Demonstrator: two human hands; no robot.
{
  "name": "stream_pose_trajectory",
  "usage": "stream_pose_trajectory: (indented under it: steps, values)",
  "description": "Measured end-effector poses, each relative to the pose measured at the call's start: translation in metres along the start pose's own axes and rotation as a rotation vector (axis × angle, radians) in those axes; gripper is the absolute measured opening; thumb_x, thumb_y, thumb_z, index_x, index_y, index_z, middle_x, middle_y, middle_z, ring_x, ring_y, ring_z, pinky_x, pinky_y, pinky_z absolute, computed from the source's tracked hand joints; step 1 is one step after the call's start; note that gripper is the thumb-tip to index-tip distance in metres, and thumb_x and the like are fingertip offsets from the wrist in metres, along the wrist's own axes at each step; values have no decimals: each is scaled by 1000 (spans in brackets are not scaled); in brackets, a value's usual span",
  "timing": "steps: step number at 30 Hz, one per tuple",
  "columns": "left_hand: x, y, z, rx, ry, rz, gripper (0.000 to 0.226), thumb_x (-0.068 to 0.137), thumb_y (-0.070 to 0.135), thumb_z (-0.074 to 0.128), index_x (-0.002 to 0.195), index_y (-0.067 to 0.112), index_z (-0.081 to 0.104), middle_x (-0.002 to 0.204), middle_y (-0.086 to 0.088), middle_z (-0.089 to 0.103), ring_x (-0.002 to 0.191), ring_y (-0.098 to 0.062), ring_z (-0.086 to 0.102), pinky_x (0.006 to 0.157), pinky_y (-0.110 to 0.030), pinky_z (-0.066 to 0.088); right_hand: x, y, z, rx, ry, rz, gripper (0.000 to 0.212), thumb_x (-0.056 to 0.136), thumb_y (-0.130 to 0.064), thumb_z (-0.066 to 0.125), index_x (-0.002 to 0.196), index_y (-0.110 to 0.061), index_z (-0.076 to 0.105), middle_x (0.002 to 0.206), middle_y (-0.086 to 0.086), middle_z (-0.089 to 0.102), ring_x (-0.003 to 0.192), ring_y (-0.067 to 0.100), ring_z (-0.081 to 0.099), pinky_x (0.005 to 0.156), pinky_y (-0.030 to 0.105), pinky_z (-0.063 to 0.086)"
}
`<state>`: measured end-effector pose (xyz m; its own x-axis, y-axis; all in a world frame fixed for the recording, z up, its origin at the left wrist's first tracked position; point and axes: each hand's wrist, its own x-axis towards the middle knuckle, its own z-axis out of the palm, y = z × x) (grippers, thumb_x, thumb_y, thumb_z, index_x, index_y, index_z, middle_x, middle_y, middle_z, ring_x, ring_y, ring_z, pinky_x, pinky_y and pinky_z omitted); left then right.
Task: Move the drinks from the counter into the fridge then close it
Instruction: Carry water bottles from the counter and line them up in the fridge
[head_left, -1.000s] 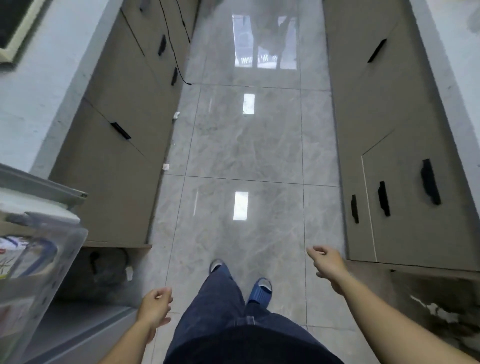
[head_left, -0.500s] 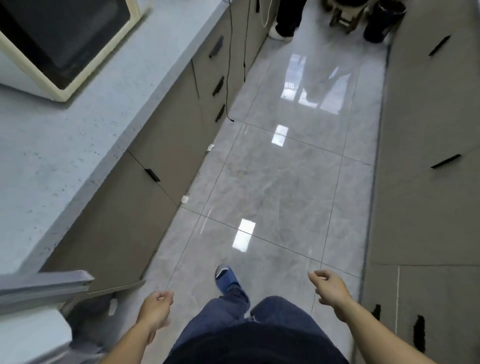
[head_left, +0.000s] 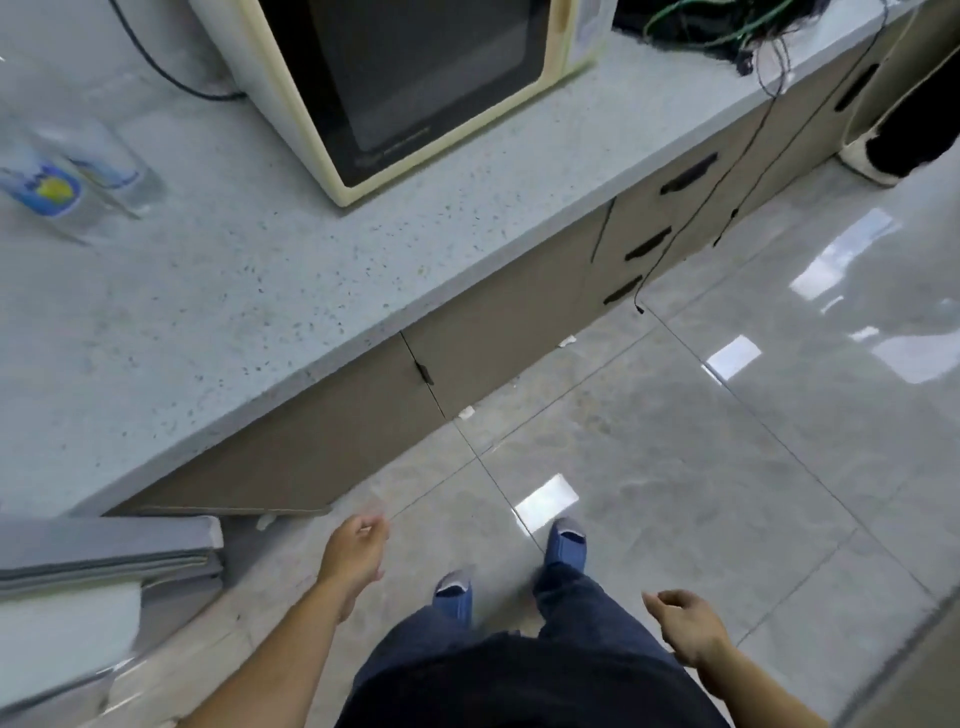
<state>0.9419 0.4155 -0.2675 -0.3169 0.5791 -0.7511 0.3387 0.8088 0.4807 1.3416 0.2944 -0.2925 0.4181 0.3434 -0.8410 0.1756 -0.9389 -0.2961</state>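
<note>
Two clear drink bottles stand on the grey speckled counter (head_left: 249, 291) at the far left: one with a blue and yellow label (head_left: 44, 189) and a plainer one (head_left: 111, 163) just behind it, both blurred. The open fridge door (head_left: 98, 566) juts in at the lower left. My left hand (head_left: 356, 551) hangs over the floor below the counter's edge, fingers loosely curled, holding nothing. My right hand (head_left: 680, 623) hangs at the lower right, also loosely curled with nothing in it. Both hands are well away from the bottles.
A cream microwave (head_left: 415, 83) sits on the counter at the top middle, with black and green cables (head_left: 727, 26) to its right. Brown cabinets with black handles (head_left: 685, 174) run below the counter. Another person's foot (head_left: 904, 150) shows at the top right. Glossy grey floor tiles (head_left: 701, 467) spread ahead.
My view has swung left from the aisle to the counter, bringing the microwave and bottles into sight. Both hands stay low with nothing in them; the left has risen slightly.
</note>
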Motion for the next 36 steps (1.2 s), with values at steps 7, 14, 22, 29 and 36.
stream_pose_trajectory:
  steps: [7, 14, 22, 29, 36]
  values:
    - [-32, 12, 16, -255, 217, -128, 21, 100, 35, 53, 112, 19, 58, 112, -5, 64, 96, -22, 62, 74, -35, 58, 39, -170, -11, -169, -161, -331, 33, 93, -35, 66, 114, -10, 62, 90, 6, 63, 78, 22, 56, 79, 36, 49]
    - [-41, 73, 0, -550, 435, 82, 5, 96, 32, 61, 97, 31, 66, 101, 5, 71, 92, -12, 68, 65, -21, 56, -27, -336, 54, -207, -438, -722, 24, 94, -23, 65, 117, -16, 63, 91, -4, 62, 79, 8, 60, 79, 25, 52]
    - [-11, 179, -102, -794, 647, 396, 10, 91, 39, 65, 100, 37, 68, 99, 5, 73, 88, -7, 70, 65, -22, 58, -115, -465, 141, -202, -604, -1118, 20, 92, -27, 68, 112, -30, 64, 82, -11, 63, 72, -7, 60, 66, 8, 48]
    - [48, 257, -212, -1018, 857, 381, 23, 91, 31, 66, 113, 34, 59, 107, 4, 66, 92, -11, 68, 60, -19, 57, -159, -583, 238, -173, -569, -1252, 35, 90, -36, 69, 122, -34, 57, 102, -9, 62, 81, -2, 62, 71, 14, 51]
    - [114, 315, -284, -1172, 916, 239, 51, 83, 32, 77, 126, 35, 49, 121, 10, 59, 90, 0, 58, 66, -20, 53, -180, -680, 323, -131, -533, -1266, 71, 81, -44, 76, 140, -37, 37, 131, -10, 49, 114, 10, 53, 100, 41, 52]
